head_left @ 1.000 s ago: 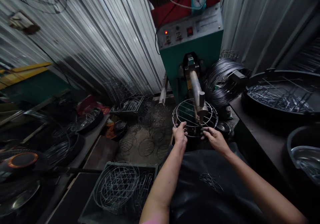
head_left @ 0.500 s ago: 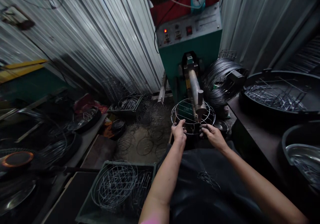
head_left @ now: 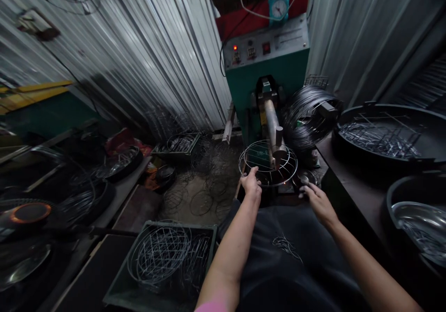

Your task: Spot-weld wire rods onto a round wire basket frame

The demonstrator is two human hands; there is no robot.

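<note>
Head view, left hand (head_left: pixel 251 185) grasping part-hidden wire rack (head_left: pixel 266 171), right hand (head_left: pixel 318 202), grip unclear

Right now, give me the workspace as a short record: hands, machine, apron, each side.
Left hand: holds rim of wire rack
Right hand: off the rack, near a small round dish; grip unclear
Green machine: red light lit, metal arm over rack
Dark apron: loose wires lying on it
Left: crate of wire grids
Right: black pan of wire pieces

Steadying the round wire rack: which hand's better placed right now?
Left, I'd judge. The left hand already grips the near-left edge of the round wire rack; the right hand is apart from it, off to the right.
</note>
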